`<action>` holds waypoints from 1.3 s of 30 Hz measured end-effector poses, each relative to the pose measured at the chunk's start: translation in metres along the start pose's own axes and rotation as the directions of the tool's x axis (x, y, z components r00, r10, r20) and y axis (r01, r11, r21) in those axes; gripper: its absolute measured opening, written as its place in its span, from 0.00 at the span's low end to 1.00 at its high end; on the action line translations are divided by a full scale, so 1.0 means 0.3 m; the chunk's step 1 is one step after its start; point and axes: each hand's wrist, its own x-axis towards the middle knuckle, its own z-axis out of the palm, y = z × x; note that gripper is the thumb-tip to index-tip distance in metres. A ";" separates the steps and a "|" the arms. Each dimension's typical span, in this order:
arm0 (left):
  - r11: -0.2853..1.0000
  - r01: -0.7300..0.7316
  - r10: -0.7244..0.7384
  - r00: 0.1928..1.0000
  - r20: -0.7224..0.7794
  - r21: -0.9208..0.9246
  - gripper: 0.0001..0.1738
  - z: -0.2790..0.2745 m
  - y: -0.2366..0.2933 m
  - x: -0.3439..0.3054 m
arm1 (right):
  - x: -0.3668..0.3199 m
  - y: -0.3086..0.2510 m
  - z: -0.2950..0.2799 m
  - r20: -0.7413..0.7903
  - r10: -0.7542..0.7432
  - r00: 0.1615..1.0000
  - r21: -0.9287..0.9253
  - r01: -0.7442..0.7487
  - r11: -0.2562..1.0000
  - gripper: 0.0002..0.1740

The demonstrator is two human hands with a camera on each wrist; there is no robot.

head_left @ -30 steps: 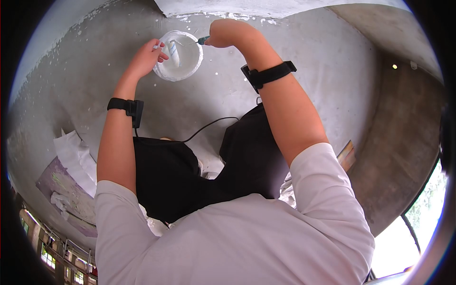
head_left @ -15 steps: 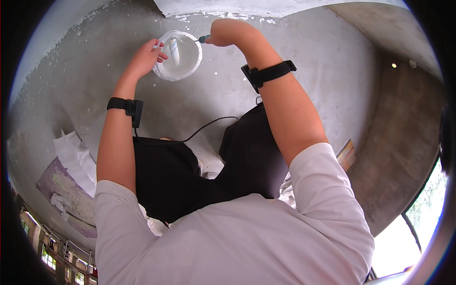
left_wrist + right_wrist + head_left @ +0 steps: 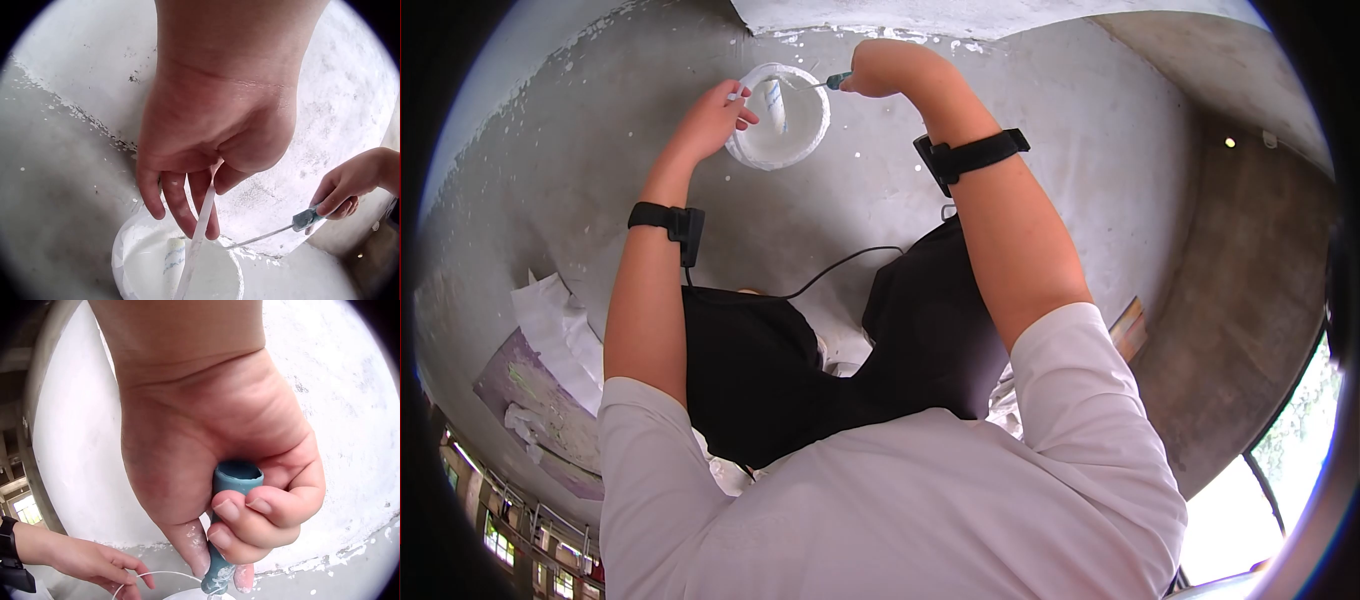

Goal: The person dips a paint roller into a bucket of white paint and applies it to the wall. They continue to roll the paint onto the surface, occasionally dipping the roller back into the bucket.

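Note:
My right hand (image 3: 887, 68) grips the teal handle (image 3: 239, 481) of a paint roller, fingers curled round it. The roller's metal rod runs left into a white bucket (image 3: 770, 163). Inside, the white roller sleeve (image 3: 776, 105) with blue marks slants over pale paint. At the bucket's left rim, my left hand (image 3: 712, 125) pinches a white strip (image 3: 201, 234), apparently the bucket's handle, between thumb and forefinger. Its other fingers hang loosely over the bucket in the left wrist view. White paint flecks show on my right fingers (image 3: 195, 544).
The bucket stands on a grey floor (image 3: 880, 200) spotted with white paint, near a white wall (image 3: 350, 81). A black cable (image 3: 840, 262) runs by my legs. Paint-stained sheets (image 3: 550, 400) lie at the left, and a small board (image 3: 1130, 328) lies at the right.
The roller sleeve has shifted slightly right in the bucket, and its blue marks show more plainly. My right hand has moved a little right with it. The left hand keeps its hold.

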 end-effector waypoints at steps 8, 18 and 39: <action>1.000 -0.009 0.009 1.000 0.001 -0.002 0.17 0.001 -0.010 0.011 | -0.021 0.000 -0.015 -0.033 -0.054 0.998 0.026 0.055 0.998 0.24; 1.000 0.003 -0.003 1.000 0.005 0.019 0.17 0.000 0.003 0.009 | -0.046 0.010 -0.029 -0.044 -0.023 0.999 0.058 0.025 0.998 0.25; 0.993 0.014 -0.009 0.999 -0.043 0.117 0.16 -0.043 -0.046 0.032 | -0.248 0.156 -0.164 -0.100 -0.017 0.995 0.079 0.025 0.997 0.24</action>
